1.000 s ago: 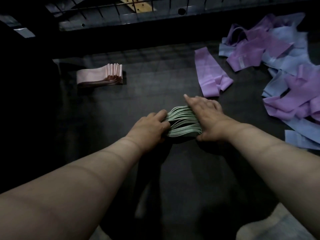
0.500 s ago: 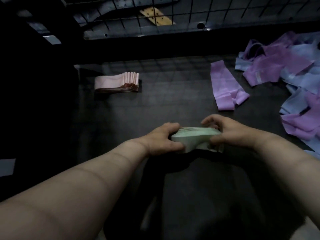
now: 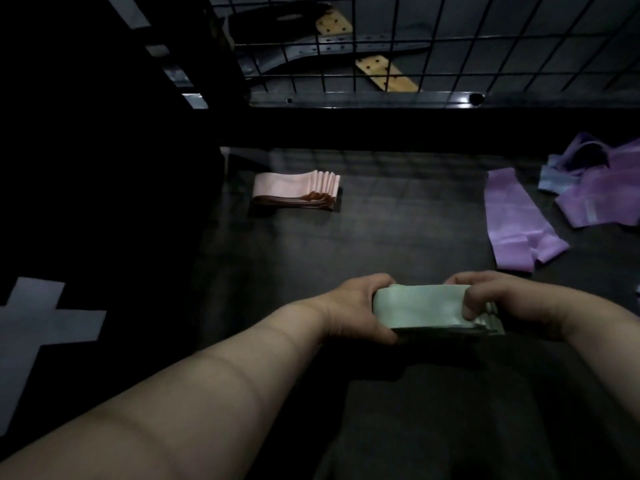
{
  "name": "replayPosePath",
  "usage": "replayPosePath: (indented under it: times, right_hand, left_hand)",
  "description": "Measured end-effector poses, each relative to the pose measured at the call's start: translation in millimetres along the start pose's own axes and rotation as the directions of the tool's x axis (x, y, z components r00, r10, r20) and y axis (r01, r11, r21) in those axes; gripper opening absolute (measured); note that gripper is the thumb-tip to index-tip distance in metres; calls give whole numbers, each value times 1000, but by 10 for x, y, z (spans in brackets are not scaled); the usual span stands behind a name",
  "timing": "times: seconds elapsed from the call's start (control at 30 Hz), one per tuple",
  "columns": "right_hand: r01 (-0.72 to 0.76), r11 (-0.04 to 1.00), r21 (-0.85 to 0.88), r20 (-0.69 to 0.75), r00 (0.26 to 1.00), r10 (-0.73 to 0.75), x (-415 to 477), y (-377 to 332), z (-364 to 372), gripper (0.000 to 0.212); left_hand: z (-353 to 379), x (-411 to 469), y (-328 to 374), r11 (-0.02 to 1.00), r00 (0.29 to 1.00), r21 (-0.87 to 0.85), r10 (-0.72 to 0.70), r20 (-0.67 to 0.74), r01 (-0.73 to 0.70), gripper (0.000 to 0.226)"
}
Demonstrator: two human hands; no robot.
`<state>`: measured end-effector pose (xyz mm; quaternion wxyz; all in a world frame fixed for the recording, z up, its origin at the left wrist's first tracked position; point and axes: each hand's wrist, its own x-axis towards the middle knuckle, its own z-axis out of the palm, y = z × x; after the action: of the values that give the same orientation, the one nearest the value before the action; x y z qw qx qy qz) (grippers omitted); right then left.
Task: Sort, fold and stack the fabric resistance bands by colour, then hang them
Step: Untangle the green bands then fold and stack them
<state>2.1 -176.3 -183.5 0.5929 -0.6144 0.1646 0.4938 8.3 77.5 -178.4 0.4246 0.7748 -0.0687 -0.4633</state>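
Observation:
A folded stack of green bands [image 3: 426,308] is held just above the dark table [image 3: 398,230], flat side up. My left hand [image 3: 356,306] grips its left end and my right hand [image 3: 498,303] grips its right end, thumb on top. A folded stack of pink bands [image 3: 294,190] lies at the far left of the table. A single purple band [image 3: 510,220] lies to the right. A loose heap of purple and blue bands [image 3: 595,188] sits at the right edge.
A black wire grid panel [image 3: 450,39] stands behind the table, with dark metal bars and tan pieces beyond it. Pale tape strips [image 3: 38,323] mark the dark floor at the left.
Both hands took hold of the green stack, turned it flat and lifted it off the table. The view has shifted left, so the loose heap now sits at the right edge.

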Motion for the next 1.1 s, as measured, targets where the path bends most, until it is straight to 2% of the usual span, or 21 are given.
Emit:
replayPosePath:
  times: [0.3,0.43,0.47,0.57,0.6,0.7,0.8,0.9,1.03,1.1]
  right_hand:
    - [-22,998,-61,52,998,25,403,-559,390,77]
    - [9,991,-133,1,1000,-9,628,-832,611,74]
    - [19,990,-142,-18,1000,-22,690,-906,688,68]
    - [84,987,-134,-82,992,-96,889,-1104,962,26]
    - [116,985,-130,-115,985,-131,955,-1159,1043,18]
    - [175,980,-97,-192,963,-191,1171,-1272,1272,13]
    - [191,978,-84,-313,927,-208,1347,-1285,1415,23]
    - [207,976,-62,-416,884,-214,1477,-1238,1519,22]
    - [98,974,-203,-526,828,-193,1565,-1180,1602,55]
    - [127,977,-171,-537,819,-201,1579,-1188,1591,51]
  left_hand:
    - [-642,-209,-275,998,997,-56,-13,-71,9,53]
    - [-961,-280,-368,997,987,-75,-39,-155,28,59]
    - [-1061,-303,-398,998,982,-53,-47,-182,38,61]
    - [-1390,-368,-486,998,962,24,-48,-267,56,64]
    - [-1488,-376,-510,998,952,33,-42,-304,54,63]
    - [-1758,-339,-644,995,905,4,-88,-416,99,62]
    - [-1930,-268,-782,980,886,55,-147,-439,190,67]
    - [-1941,-204,-850,954,894,167,-159,-419,248,62]
    - [-1861,-122,-920,938,868,223,-133,-478,266,65]
    - [-1879,-130,-950,940,855,222,-118,-504,260,64]
